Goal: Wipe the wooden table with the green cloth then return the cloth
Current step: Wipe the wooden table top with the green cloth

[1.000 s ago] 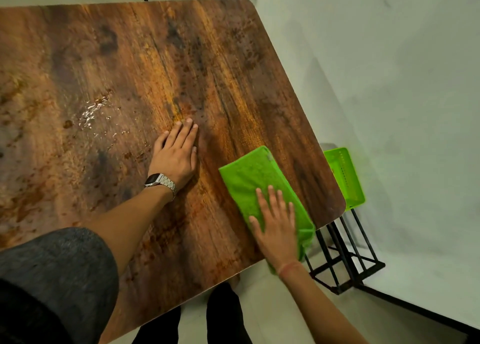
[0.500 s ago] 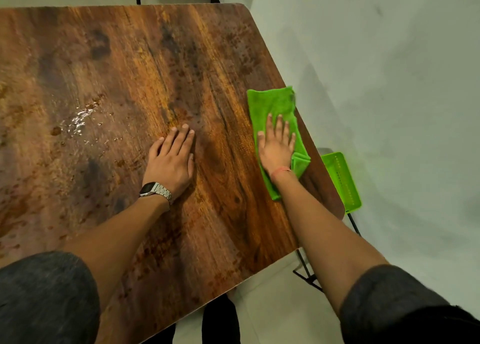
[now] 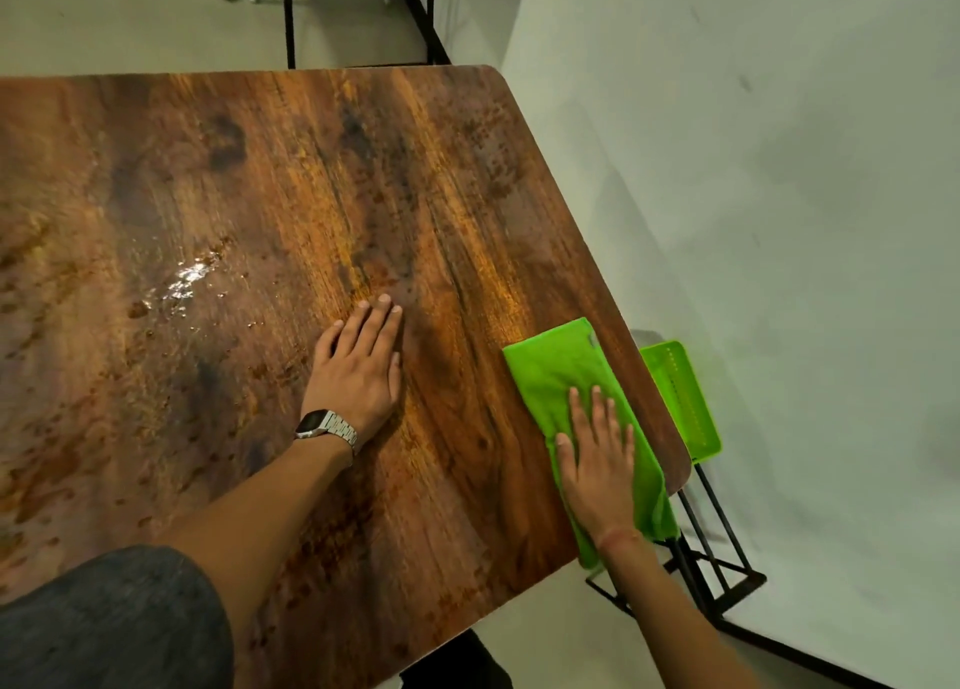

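Pressing flat, your right hand (image 3: 597, 459) lies fingers spread on the green cloth (image 3: 566, 371), gripping nothing, at the lower right of the frame along the wooden table (image 3: 363, 179) edge. Your left hand (image 3: 358, 371) rests open, palm down on bare wood at centre, a silver watch (image 3: 324, 426) on its wrist. Wet droplets (image 3: 187, 277) glisten centre left. A green basket (image 3: 680, 397) sits just past the table's right edge.

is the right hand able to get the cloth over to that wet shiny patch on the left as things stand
Probably yes, with a long reach. The right hand lies flat on the green cloth at the table's right edge. The wet patch lies far left, and the left hand, flat on the table, sits partly between.
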